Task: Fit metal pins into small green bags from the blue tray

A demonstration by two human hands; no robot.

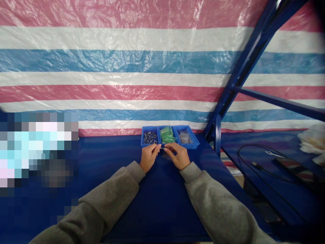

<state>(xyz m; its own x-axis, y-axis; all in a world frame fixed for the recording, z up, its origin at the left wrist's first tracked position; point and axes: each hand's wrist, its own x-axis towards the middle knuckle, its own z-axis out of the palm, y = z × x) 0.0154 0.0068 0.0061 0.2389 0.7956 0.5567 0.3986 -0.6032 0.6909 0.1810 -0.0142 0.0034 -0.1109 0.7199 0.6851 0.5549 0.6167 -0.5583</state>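
Head view:
- The left hand (149,157) is pinching a small thin piece (162,147) between thumb and forefinger; it is looking too small to identify.
- The right hand (177,156) is meeting it from the other side, thumb and fingertips bunching at the piece's right end; I cannot tell whether they are gripping it.
- The small thin piece is sitting between the two hands, just in front of the blue tray (194,146).
- Something clear, like a plastic bag (166,156), is showing under the right hand's fingers; I cannot tell whether it is hanging or lying.
- The tray is holding loose dark and silvery metal pieces (150,138) in its left compartment, green packets (167,135) in the middle and clear bags (185,137) in the right.
- The tray is resting on a blue table (159,206), near a striped plastic sheet (127,61).
- Grey sleeves (215,200) are covering both forearms.
- To the right, beyond a blue metal post (236,79), a black cable (269,176) is lying in a loop, and a whitish crumpled bag (313,140) is resting near the edge of view.
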